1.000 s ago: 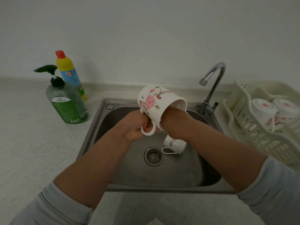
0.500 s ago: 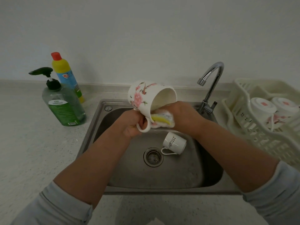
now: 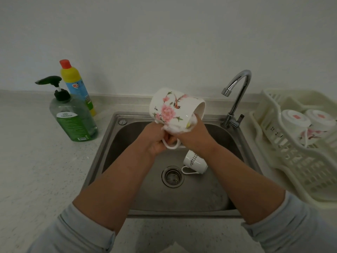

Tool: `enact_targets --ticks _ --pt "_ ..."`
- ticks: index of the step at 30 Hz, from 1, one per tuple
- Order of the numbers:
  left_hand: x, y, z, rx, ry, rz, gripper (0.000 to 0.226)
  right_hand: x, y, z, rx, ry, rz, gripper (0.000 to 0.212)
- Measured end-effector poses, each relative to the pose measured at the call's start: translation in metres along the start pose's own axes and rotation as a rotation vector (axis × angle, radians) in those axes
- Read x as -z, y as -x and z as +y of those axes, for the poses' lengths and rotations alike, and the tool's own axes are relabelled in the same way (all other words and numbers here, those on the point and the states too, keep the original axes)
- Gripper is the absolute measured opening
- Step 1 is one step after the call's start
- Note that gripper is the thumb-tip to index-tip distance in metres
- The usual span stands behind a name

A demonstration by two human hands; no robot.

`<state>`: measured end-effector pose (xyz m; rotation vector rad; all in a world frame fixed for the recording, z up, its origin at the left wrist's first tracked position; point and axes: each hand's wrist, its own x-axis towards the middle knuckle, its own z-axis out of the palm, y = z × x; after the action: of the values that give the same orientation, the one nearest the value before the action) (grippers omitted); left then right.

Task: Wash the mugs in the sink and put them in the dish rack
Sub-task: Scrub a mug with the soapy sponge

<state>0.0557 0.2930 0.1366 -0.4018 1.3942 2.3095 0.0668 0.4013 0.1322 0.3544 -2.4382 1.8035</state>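
Porcelain handle (image 3: pixel 170 147) curled in the left hand (image 3: pixel 156 141); the right hand (image 3: pixel 195 137) pinches a sponge (image 3: pixel 173 129), now out of the floral mug (image 3: pixel 173 108) and on its outer wall, above the sink (image 3: pixel 116 143) at 12 o'clock. Inside is likely done. Plain mug (image 3: pixel 196 162) waits by the drain (image 3: pixel 172 177); rack (image 3: pixel 273 161) at 3 o'clock.

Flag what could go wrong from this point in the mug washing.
1. The left hand holds the floral mug by its handle while the right hand presses a sponge against it. A slip would likely drop it onto the small white mug lying in the sink below.
2. The mug's rim is tilted toward the faucet; a wide swing toward the dish rack might clip it.
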Motion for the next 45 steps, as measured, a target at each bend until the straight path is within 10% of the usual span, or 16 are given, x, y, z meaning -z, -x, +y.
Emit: enact_targets --ticks 5,9,16,22,32,38,45 --pt "0.003 0.008 0.006 0.063 0.147 -0.025 0.035 0.009 0.01 -0.003 0.271 0.421 0.125 0.047" --pt "0.002 0.008 0.005 0.044 -0.178 0.04 0.036 0.021 0.004 -0.008 0.362 0.882 -0.048 0.069" --pt "-0.003 0.008 -0.003 0.054 0.029 -0.027 0.037 0.004 0.005 -0.022 -0.185 0.051 -0.168 0.02" --pt "0.001 0.007 0.001 0.02 0.067 -0.091 0.037 0.0 0.013 -0.037 -0.051 -0.144 -0.042 0.028" --pt "-0.003 0.005 0.01 0.082 0.125 -0.08 0.027 0.012 -0.001 -0.024 0.474 0.851 0.133 0.047" --pt "-0.005 -0.003 0.004 0.034 0.025 -0.087 0.041 0.006 -0.008 -0.024 -0.031 0.168 -0.128 0.022" --pt "-0.005 -0.009 -0.009 0.019 0.043 -0.175 0.032 0.003 -0.004 -0.034 -0.197 -0.388 -0.085 0.059"
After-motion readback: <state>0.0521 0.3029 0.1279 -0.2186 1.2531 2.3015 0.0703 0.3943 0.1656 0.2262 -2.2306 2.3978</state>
